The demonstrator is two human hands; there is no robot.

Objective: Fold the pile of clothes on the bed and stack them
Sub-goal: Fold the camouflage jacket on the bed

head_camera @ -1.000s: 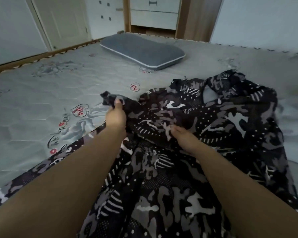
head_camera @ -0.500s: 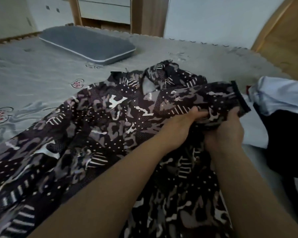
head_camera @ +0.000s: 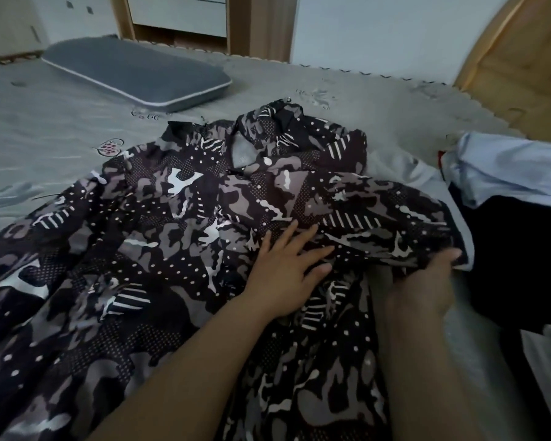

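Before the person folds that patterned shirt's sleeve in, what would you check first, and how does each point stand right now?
1. Left hand flat on the camouflage shirt, pinning it: ok.
2. Right hand has hold of the sleeve near its cuff: ok, thumb curled over the edge.
3. Shirt body lying smooth: not ok, wrinkles across the front and a rumpled collar.
4. Sleeve free of the other clothes on the right: cannot tell, its cuff lies over white fabric there.
5. Open bed beyond the shirt for working: ok.
6. Grey pillow apart from the shirt: ok.
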